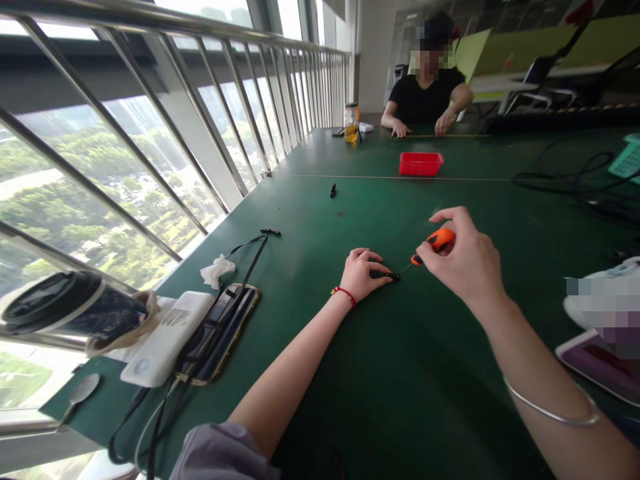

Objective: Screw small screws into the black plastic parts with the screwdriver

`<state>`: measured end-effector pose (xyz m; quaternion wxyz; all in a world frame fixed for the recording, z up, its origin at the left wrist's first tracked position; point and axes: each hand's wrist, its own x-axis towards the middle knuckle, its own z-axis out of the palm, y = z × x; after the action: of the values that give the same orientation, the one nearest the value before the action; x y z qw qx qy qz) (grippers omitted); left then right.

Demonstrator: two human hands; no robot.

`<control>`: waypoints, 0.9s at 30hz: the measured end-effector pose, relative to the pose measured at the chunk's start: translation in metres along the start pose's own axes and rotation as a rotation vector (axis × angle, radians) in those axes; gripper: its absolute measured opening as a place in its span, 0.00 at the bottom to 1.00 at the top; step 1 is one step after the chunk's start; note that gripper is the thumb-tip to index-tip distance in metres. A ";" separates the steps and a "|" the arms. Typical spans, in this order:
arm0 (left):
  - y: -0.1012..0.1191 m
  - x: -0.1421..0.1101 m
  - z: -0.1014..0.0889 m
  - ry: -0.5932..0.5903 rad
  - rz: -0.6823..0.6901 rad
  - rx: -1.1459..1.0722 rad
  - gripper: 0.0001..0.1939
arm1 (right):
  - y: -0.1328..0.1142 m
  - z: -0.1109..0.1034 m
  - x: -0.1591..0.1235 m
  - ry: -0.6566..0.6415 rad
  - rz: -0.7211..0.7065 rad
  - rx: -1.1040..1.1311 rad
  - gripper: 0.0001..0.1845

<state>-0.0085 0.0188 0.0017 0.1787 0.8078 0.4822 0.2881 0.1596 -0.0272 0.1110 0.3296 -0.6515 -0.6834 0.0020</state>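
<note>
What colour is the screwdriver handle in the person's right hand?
The handle is orange with black parts, visible in the head view.

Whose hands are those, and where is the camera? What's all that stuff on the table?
There's no robot here, just a person wearing a camera on their head. It looks forward and down, so you see their own two bare arms.

The left hand, with a red string bracelet at its wrist, holds a small black piece against the dark green table. The right hand holds an orange and black screwdriver, its thin tip at that piece.

On the left lie a white power bank or similar box, a dark phone with a gold edge, a crumpled white tissue and a metal spoon. Farther off is an empty-looking red plastic tray. Behind it sits another person in a black T-shirt.
</note>
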 end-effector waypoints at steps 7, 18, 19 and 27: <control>-0.003 0.000 0.002 0.003 0.015 0.013 0.09 | -0.001 0.002 0.000 0.003 0.025 -0.048 0.24; -0.002 0.000 0.001 0.004 0.013 0.005 0.09 | -0.002 -0.001 0.000 -0.028 0.055 -0.006 0.19; -0.002 0.000 0.001 0.005 0.017 0.005 0.08 | -0.002 -0.002 0.000 -0.021 0.051 -0.004 0.19; -0.002 0.001 0.002 -0.005 0.003 0.010 0.08 | -0.003 0.001 -0.001 0.004 0.011 -0.047 0.20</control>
<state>-0.0081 0.0205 -0.0006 0.1755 0.8102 0.4819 0.2838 0.1568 -0.0284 0.1111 0.3155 -0.6629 -0.6789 -0.0135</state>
